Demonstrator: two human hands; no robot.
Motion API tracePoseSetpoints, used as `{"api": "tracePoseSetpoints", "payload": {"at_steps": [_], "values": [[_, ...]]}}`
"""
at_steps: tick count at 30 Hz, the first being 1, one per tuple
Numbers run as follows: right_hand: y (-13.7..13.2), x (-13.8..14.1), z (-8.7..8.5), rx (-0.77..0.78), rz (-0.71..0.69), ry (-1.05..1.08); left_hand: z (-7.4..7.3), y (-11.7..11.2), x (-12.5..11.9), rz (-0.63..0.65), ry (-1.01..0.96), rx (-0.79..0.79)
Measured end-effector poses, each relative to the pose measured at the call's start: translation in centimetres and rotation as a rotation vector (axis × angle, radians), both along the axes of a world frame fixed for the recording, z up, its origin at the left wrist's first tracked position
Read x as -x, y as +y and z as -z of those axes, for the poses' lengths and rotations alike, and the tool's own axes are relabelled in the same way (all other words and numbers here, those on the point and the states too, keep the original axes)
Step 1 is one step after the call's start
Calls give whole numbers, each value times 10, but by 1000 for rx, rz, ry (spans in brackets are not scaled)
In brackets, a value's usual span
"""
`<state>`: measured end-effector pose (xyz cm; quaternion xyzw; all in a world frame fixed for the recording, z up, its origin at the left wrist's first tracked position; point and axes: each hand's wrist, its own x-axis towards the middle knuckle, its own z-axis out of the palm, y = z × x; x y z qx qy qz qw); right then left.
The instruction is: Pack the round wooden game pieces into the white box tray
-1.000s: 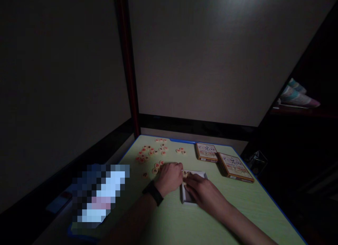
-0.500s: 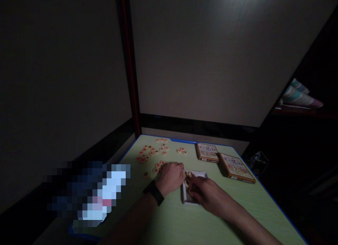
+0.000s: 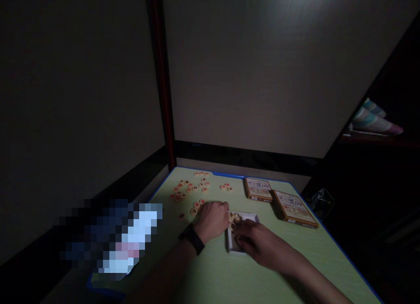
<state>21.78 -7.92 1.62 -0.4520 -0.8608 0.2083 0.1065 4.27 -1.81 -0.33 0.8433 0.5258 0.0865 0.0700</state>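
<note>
A small white tray [image 3: 253, 217] lies on the green table [image 3: 229, 273] with a few round wooden game pieces [image 3: 233, 217] at its far end. My right hand [image 3: 254, 239] rests inside the tray, fingers curled over the pieces; what it holds is hidden. My left hand [image 3: 211, 220], a dark watch on its wrist, is closed against the tray's left edge. Several more round pieces [image 3: 190, 189] with red or black marks lie scattered on the table beyond my left hand.
Two flat printed boxes [image 3: 258, 188] [image 3: 294, 208] lie side by side at the far right of the table. A dark red post [image 3: 162, 85] rises at the table's far left corner. The room is dim, and walls close in behind the table.
My right hand has drawn back toward me along the tray, uncovering a few pieces at its far end. My left hand has stayed put.
</note>
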Motion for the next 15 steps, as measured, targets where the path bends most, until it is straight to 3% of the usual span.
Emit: {"api": "tracePoseSetpoints", "payload": {"at_steps": [7, 11, 15], "values": [[6, -4, 1, -32, 70, -8, 4, 1, 0, 11, -17, -13], [4, -1, 8, -21, 64, -71, 6, 2, 0, 13, -29, -31], [-2, 2, 3, -5, 40, -44, 5, 1, 0, 9, -25, -36]]}}
